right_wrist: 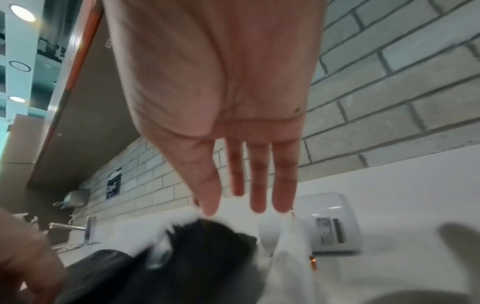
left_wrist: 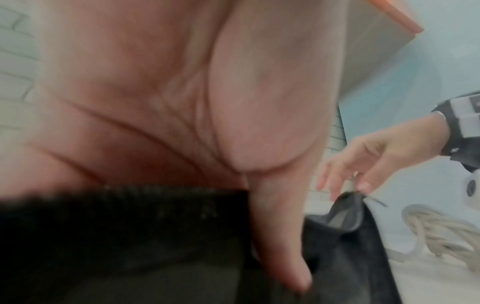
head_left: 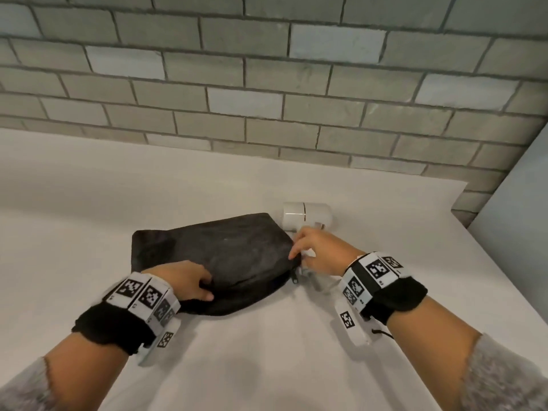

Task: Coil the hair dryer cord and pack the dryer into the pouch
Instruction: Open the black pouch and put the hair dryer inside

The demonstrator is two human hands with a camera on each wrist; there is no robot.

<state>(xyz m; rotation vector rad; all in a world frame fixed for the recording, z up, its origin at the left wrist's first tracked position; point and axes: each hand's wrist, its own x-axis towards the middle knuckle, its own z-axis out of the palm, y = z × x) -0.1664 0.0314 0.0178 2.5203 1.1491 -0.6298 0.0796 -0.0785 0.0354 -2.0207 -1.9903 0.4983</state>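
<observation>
A black fabric pouch [head_left: 231,256] lies flat on the white counter [head_left: 89,218]. My left hand [head_left: 192,281] grips its near left edge, fingers on top and thumb [left_wrist: 280,246] at the opening. My right hand [head_left: 308,247] is at the pouch's right end, where thumb and forefinger pinch the corner [left_wrist: 350,197] by the zipper; its other fingers [right_wrist: 259,185] stay straight. The white hair dryer [head_left: 305,216] lies on the counter just behind the right hand, outside the pouch [right_wrist: 207,246]. Its pale cord [left_wrist: 441,230] sits bundled in loops to the right of the pouch, mostly hidden under my right hand in the head view.
A grey tiled wall [head_left: 267,99] runs close behind the dryer. The counter ends at a pale blue panel [head_left: 519,203] on the right. Far to the left stand a metal faucet [right_wrist: 75,227] and a wall-mounted metal box [right_wrist: 76,197].
</observation>
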